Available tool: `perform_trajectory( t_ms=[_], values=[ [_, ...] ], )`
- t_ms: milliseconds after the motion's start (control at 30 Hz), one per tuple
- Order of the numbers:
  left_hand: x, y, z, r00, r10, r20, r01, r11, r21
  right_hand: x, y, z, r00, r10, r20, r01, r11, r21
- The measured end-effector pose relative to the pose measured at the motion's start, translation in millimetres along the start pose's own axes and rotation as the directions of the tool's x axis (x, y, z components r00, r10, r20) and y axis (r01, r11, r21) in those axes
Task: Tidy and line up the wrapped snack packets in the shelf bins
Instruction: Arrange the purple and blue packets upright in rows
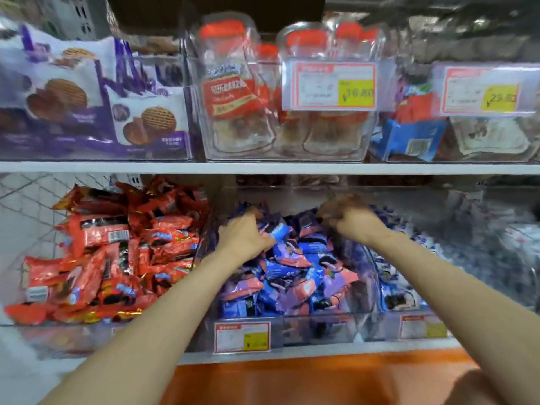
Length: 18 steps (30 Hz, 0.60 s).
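Curling into the heap, left hand (245, 236) and right hand (352, 219) each grip blue and purple packets (292, 276) in the middle clear bin (321, 328) on the lower shelf (292, 356). They lie jumbled, long axes pointing every way, brand print blurred; an upper price tag (330, 86) reads 36.80.

The red-bordered price card (330, 86) on the clear plastic bin (292, 153) of red-lidded jars shows 36.80 on yellow. The right-hand card (482, 92) shows 29.8, with its last digit blurred. Other print is unreadable.
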<state>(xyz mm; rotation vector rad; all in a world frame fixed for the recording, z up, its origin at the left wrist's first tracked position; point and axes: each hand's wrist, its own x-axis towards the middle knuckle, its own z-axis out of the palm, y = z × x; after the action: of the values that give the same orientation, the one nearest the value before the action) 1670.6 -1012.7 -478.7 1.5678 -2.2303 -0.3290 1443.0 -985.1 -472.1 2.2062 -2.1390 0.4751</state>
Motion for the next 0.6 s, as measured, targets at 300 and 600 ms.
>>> perform_trajectory(
  t_ms=[300, 600],
  values=[
    [-4, 16, -4, 0.97, 0.241, -0.033, -0.234, 0.885, -0.403, -26, -32, -13, 0.981, -0.182, 0.061, 0.118, 0.823, 0.555],
    [-9, 8, -6, 0.984, 0.179, -0.017, -0.163, 0.848, -0.504, -19, -45, -11, 0.966, -0.013, -0.259, 0.102, 0.937, 0.334]
  ],
)
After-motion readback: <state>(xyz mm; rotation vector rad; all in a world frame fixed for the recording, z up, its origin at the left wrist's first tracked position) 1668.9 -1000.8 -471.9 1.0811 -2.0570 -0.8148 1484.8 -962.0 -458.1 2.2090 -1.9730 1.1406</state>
